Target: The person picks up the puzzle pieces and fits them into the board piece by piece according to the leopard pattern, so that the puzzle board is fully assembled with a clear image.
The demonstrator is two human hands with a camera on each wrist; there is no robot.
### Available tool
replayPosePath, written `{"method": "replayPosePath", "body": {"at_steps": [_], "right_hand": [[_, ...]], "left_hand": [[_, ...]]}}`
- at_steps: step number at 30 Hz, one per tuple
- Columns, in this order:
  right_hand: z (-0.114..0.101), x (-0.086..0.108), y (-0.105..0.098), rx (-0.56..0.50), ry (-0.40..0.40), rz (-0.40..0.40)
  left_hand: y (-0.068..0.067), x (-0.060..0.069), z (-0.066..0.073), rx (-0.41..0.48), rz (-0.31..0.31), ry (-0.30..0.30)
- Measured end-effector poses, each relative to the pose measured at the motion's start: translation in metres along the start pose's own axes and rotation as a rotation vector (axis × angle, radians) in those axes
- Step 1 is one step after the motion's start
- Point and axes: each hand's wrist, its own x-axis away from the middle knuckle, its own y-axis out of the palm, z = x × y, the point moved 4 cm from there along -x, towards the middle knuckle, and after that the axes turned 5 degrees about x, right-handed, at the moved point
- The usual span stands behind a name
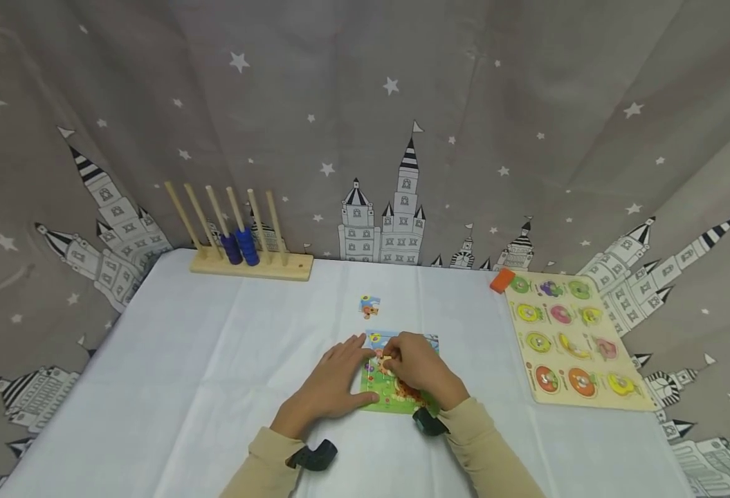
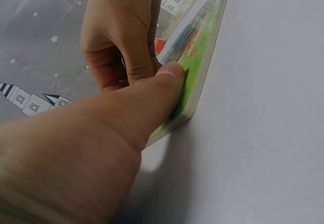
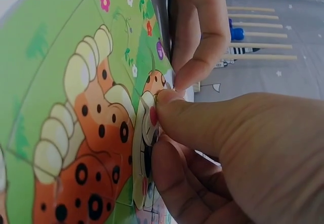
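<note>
A jigsaw board [image 1: 373, 407] with a spotted cartoon animal on green lies flat on the white cloth. My left hand [image 1: 333, 379] rests at its left side, fingers extended along the edge; the thumb [image 2: 171, 71] presses the green lower corner. Over the board's upper middle, my right hand [image 1: 421, 361] pinches a puzzle piece [image 3: 141, 150] between thumb and fingers. This piece shows part of the animal's face and sits slightly raised above its neighbours. Beyond the board lies a loose puzzle piece [image 1: 369, 306], blue and orange. The right fingers partly hide the picture.
At the back left stands a wooden peg rack [image 1: 293, 268] with purple and blue rings on two pegs. A fruit knob puzzle [image 1: 551, 335] lies at the right, with an orange block [image 1: 502, 280] at its corner. A grey castle-print curtain [image 1: 315, 90] hangs behind the table.
</note>
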Motion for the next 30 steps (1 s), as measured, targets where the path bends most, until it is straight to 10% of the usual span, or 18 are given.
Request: {"method": "replayPosePath", "body": {"at_steps": [16, 30], "right_hand": [[0.004, -0.012, -0.003, -0.018, 0.011, -0.006], [0.022, -0.077, -0.025, -0.006, 0.026, 0.142]], "left_hand": [[-0.005, -0.001, 0.001, -0.005, 0.027, 0.020], [0.000, -0.001, 0.000, 0.012, 0.021, 0.023]]}}
